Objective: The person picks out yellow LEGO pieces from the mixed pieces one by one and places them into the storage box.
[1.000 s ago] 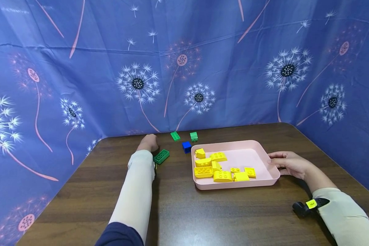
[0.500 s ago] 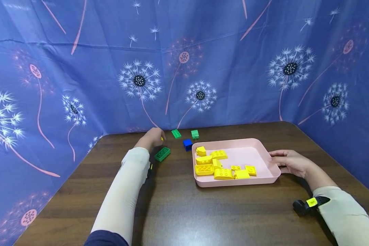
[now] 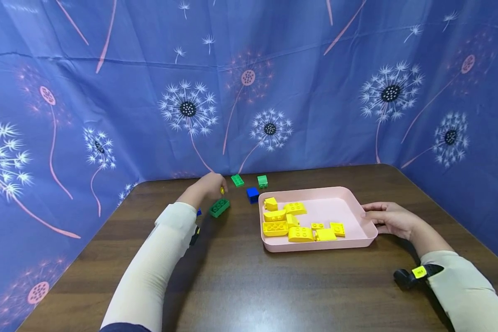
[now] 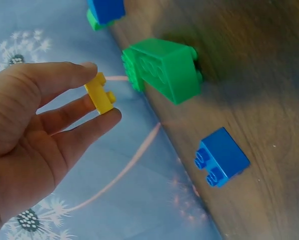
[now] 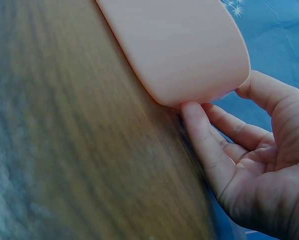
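Note:
In the head view my left hand (image 3: 209, 186) is over the back left of the table. It pinches a small yellow toy brick (image 4: 100, 94) between thumb and fingertips, seen closely in the left wrist view. Just below that hand lies a dark green brick (image 3: 219, 208), apart from it. My right hand (image 3: 394, 221) grips the right end of a pink tray (image 3: 336, 203), with some fingers at the rim and others against the outer wall (image 5: 189, 60). Several yellow bricks (image 3: 300, 234) lie in the tray's left and front part.
A blue brick (image 3: 252, 194) stands just left of the tray. Two lighter green bricks, a flat one (image 3: 237, 180) and a taller one (image 3: 263, 181), lie near the table's back edge. Another blue brick (image 4: 222, 157) lies partly hidden by the left arm. A blue curtain (image 3: 315, 115) hangs behind.
My left hand has lifted from the table's back left and moved slightly right, with the yellow brick now visible in its fingers. The right hand and the tray stay in place.

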`<state>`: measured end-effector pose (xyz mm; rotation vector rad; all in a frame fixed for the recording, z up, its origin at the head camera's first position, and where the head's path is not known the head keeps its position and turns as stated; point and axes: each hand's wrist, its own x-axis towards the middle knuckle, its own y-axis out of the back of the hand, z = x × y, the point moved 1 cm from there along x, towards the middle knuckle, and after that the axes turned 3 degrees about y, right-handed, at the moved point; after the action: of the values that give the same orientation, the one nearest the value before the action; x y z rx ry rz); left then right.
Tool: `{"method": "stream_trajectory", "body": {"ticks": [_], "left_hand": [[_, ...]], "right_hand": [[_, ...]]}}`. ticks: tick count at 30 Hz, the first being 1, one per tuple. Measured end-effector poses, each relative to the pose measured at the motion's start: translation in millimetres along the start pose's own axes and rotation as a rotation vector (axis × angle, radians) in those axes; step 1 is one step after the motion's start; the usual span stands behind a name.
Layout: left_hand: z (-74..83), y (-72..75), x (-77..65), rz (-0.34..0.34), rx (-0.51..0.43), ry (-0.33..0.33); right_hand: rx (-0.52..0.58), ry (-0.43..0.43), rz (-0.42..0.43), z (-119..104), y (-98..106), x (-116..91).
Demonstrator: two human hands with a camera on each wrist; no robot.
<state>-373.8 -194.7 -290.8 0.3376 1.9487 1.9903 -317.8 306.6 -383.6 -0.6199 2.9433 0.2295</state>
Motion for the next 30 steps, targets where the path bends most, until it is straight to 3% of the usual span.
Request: {"method": "stream_trajectory", "body": {"ticks": [6,11,22,30], "left_hand": [[15.1,2.6,-9.8,-0.015,-0.034,-0.059],[34.7,4.1,-12.2,-0.001,-0.005,-0.136],[88.6,7.6,-15.8,0.034,0.031,-0.346],[141.0,8.3,-21.3,0.011,0.046,-0.461]], "right_hand": [[-0.005,-0.004,0.012,1,0,1],[-0.001,0.002,0.001,1,0,1],[0.019,0.014,-0.006,2,0,-1],[0.014,0.017,-0.009,3,0,0]]}}
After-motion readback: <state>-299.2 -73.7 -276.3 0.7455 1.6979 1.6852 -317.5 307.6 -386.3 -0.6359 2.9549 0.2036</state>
